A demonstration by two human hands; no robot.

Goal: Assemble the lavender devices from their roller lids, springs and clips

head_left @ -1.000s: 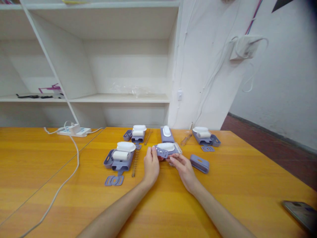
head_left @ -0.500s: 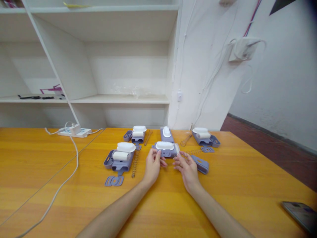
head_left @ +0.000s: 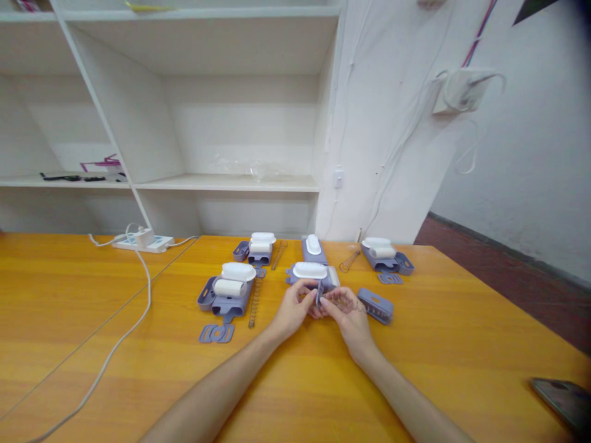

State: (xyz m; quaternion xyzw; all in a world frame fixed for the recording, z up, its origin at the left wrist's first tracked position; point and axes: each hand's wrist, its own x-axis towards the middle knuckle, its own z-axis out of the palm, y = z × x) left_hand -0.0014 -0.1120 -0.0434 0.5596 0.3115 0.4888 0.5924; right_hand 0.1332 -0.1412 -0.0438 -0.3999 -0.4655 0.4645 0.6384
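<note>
My left hand pinches a small purple-grey slotted plate, turned nearly edge-on. My right hand meets it from the other side, its fingers closed around a thin coil spring whose loops show over the fingers. The spring's end at the plate is partly hidden by my fingertips. Just behind both hands lies a purple-grey case with a white oval brush-like part on top. Right of my right hand rests a long purple-grey cover.
Similar case sets stand at front left, back left and back right. Springs and a slotted plate lie nearby. A power strip with a white cable is at left, a phone at right.
The slotted plate in my left hand has turned from facing me to edge-on. The spring from the table at right is now in my right hand, and the two hands have come together.
</note>
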